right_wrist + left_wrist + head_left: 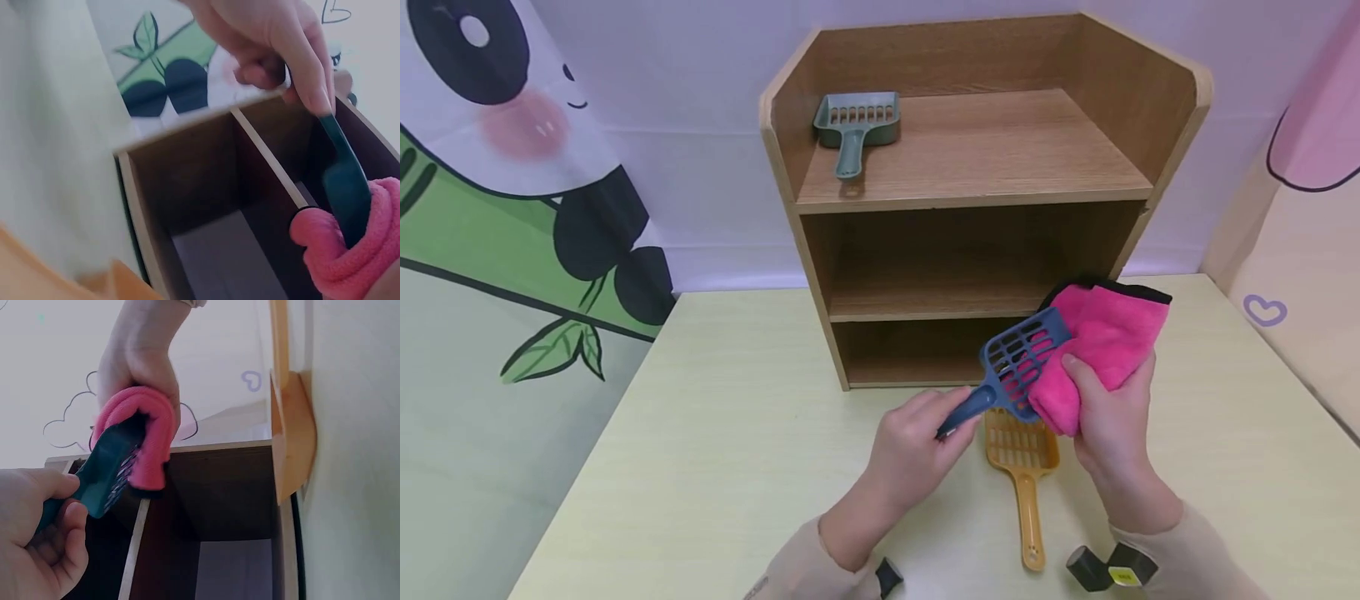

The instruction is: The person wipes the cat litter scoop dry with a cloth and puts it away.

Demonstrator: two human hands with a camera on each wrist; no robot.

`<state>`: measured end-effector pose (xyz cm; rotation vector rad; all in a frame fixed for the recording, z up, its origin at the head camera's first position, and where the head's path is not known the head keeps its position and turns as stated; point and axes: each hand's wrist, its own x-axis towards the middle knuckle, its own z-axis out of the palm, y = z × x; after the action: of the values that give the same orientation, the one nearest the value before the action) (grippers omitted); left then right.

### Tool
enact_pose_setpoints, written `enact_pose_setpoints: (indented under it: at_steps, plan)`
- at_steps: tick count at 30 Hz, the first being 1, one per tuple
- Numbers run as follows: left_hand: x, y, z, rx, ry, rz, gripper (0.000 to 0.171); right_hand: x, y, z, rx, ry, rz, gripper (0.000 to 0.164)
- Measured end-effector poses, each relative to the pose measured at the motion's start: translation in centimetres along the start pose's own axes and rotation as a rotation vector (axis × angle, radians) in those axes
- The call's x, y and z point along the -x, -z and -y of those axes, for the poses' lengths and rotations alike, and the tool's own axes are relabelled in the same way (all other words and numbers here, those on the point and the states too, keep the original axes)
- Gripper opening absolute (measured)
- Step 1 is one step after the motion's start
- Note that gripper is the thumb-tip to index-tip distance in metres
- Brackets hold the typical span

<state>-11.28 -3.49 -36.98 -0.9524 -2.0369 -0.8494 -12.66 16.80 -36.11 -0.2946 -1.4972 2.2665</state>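
My left hand (917,446) grips the handle of a blue slotted litter scoop (1018,358), its slotted head raised toward the right. In my right hand (1116,417) is a bright pink cloth (1112,333) with a black edge, wrapped around the far side of the scoop's head. The left wrist view shows the cloth (150,431) curling over the scoop (109,462), and thumb and fingers of the left hand pinching the handle. In the right wrist view the scoop (347,194) lies within the folded cloth (350,256). Below them, a yellow-orange scoop (1022,467) lies on the table.
A wooden shelf unit (977,200) with several levels stands at the back of the table (715,467). On its top level, at the left, sits a grey-green scoop (853,125). Printed cloth backdrops (715,150) hang behind and beside the table.
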Motion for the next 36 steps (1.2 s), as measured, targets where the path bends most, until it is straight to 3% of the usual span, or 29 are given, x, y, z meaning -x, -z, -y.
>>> enact_pose_setpoints:
  at_steps: [10, 15, 18, 26, 36]
  plan:
    - [0.6, -1.4, -0.3, -0.015, -0.017, -0.029, 0.026, 2.3, -1.0, -0.3, -0.066, -0.311, 0.07, 0.066]
    - [0.8, -1.6, -0.4, -0.004, 0.02, -0.002, 0.027, 3.0, -1.0, -0.4, -0.108, -0.387, 0.138, 0.063]
    - [0.8, -1.5, -0.4, -0.007, 0.023, 0.014, 0.029, 2.8, -1.0, -0.5, -0.123, -0.38, 0.142, 0.06]
    - [0.5, -1.0, -0.1, -0.04, -0.022, 0.015, 0.03, 1.6, -0.6, -0.6, -0.124, -0.292, 0.039, 0.057]
    - [0.1, 0.3, 0.2, 0.012, 0.04, 0.062, 0.025, 0.5, -0.3, 0.0, -0.11, -0.12, -0.04, 0.059]
